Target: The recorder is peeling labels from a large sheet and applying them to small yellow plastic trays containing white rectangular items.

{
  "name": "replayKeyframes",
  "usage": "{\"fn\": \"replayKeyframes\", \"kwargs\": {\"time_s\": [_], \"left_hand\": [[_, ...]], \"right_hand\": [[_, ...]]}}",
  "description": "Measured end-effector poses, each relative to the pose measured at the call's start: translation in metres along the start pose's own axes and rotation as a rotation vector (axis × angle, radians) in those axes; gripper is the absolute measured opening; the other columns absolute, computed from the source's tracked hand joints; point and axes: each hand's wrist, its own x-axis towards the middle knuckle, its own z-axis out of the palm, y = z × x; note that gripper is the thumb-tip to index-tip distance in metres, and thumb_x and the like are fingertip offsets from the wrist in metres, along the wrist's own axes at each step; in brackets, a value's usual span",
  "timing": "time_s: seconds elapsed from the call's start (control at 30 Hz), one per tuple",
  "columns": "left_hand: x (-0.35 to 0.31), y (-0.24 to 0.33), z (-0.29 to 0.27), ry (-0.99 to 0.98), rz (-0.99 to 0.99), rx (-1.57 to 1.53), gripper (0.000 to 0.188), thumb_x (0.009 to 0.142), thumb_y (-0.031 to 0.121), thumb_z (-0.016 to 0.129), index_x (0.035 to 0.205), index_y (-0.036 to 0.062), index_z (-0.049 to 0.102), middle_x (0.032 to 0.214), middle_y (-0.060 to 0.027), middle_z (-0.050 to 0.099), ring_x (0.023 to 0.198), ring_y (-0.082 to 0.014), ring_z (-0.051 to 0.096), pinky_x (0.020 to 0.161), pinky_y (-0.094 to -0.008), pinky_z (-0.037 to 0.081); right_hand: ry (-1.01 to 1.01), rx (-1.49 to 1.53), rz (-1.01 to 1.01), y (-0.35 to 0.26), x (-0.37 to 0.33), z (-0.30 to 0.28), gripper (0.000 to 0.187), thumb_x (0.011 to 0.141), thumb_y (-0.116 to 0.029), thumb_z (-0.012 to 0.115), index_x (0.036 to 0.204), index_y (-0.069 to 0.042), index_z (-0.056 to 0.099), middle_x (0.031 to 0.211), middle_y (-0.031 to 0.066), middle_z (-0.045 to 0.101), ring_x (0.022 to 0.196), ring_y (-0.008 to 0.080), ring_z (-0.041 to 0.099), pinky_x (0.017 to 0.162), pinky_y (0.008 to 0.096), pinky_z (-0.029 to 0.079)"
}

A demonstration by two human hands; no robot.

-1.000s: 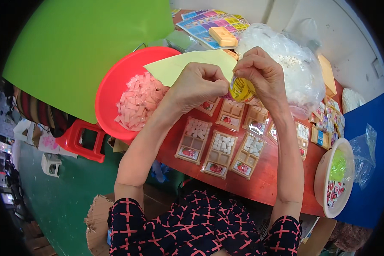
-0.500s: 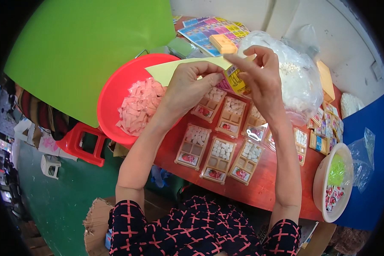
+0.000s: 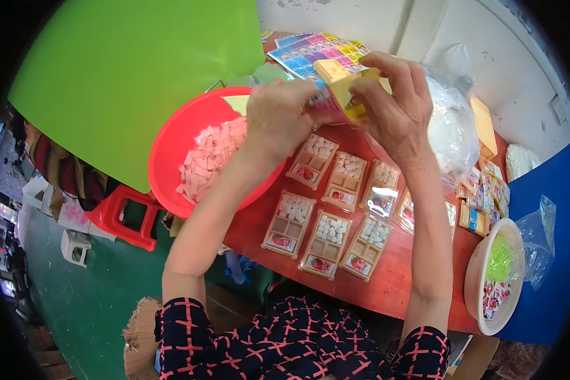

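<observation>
Above the table's middle, both hands hold a printed paper piece (image 3: 332, 104), pink at its left and yellow at its right. My left hand (image 3: 275, 120), blurred by motion, is closed on the pink end. The thumb and fingers of my right hand (image 3: 399, 114) pinch the yellow end, which bends between them. Below lie several tan compartment trays in clear film, among them a front tray (image 3: 326, 244), each with small white pieces and a strawberry-printed packet. A pale yellow sheet (image 3: 236, 103) shows partly behind my left hand.
Left of the trays, a red basin (image 3: 164, 149) holds pink packets (image 3: 212, 155). Printed colour sheets (image 3: 304, 54) and a tan block (image 3: 330, 69) lie at the back. A clear bag of white pieces (image 3: 449, 126) sits right; a white bowl (image 3: 472, 291) stands at the right edge.
The printed piece has risen slightly and opened out between my hands. My left hand has shifted a little, and less of the pale yellow sheet shows behind it.
</observation>
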Motion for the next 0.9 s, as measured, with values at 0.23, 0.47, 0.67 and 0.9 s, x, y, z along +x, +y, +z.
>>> {"fn": "replayKeyframes", "kwargs": {"time_s": [0.23,0.47,0.67,0.9], "left_hand": [[0.068,-0.066,0.001,0.157,0.041,0.526,0.024,0.073,0.020,0.069,0.095,0.0152,0.059,0.078,-0.0103,0.064,0.074,-0.0309,0.063,0.061,-0.0439,0.049],[0.127,-0.112,0.011,0.480,0.176,0.816,0.015,0.084,0.022,0.058,0.085,0.0063,0.056,0.073,-0.0140,0.060,0.065,-0.0336,0.060,0.054,-0.0437,0.046],[0.113,-0.175,0.072,0.137,0.262,0.859,0.020,0.081,0.022,0.062,0.096,0.0100,0.057,0.086,-0.0141,0.062,0.078,-0.0337,0.062,0.062,-0.0450,0.048],[0.061,-0.219,0.146,-0.576,0.317,0.637,0.046,0.083,0.031,0.062,0.121,0.0108,0.046,0.112,-0.0133,0.059,0.098,-0.0392,0.056,0.082,-0.0455,0.045]], "right_hand": [[-0.134,-0.360,0.168,0.007,-0.057,-0.080,0.012,0.068,-0.003,0.064,0.079,-0.004,0.060,0.108,0.0108,0.058,0.099,0.0267,0.054,0.083,0.0378,0.044],[-0.036,-0.255,1.029,-0.024,-0.159,-0.216,0.005,0.086,-0.003,0.056,0.090,0.001,0.055,0.109,0.0117,0.051,0.102,0.0212,0.049,0.092,0.0368,0.039],[0.369,0.119,1.583,-0.064,-0.214,-0.283,0.026,0.094,-0.019,0.046,0.105,0.003,0.053,0.115,0.0122,0.050,0.100,0.0191,0.048,0.092,0.0362,0.040],[0.426,0.213,1.783,-0.099,-0.239,-0.297,0.034,0.090,-0.025,0.055,0.108,0.004,0.054,0.116,0.0117,0.053,0.102,0.0182,0.051,0.090,0.0358,0.042]]}}
